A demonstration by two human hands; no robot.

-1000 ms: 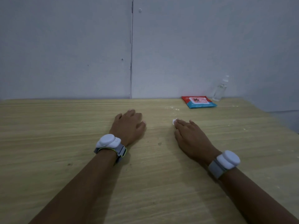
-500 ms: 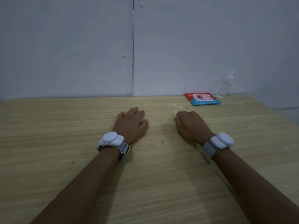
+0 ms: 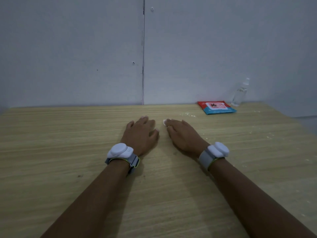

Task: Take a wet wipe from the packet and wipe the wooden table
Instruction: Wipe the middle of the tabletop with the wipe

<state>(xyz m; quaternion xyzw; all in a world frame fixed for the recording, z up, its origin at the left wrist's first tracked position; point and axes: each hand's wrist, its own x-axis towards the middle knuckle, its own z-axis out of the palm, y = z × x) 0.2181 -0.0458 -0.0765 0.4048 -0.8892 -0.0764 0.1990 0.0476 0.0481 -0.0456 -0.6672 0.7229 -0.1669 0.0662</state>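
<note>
Right hand (image 3: 184,134) lies palm-down on wooden table (image 3: 68,152), straight fingers together pressing a small white wipe (image 3: 164,122) at the fingertips. Left hand (image 3: 140,134) rests flat beside it, fingers relaxed, slightly apart. Packet (image 3: 216,107) lies at far right near the wall

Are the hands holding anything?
The right hand presses a small white wet wipe under its fingers; the left hand holds nothing.

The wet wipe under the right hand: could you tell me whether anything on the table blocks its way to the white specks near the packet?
Nothing visible does. Bare table lies between the wet wipe and the white specks.
</note>
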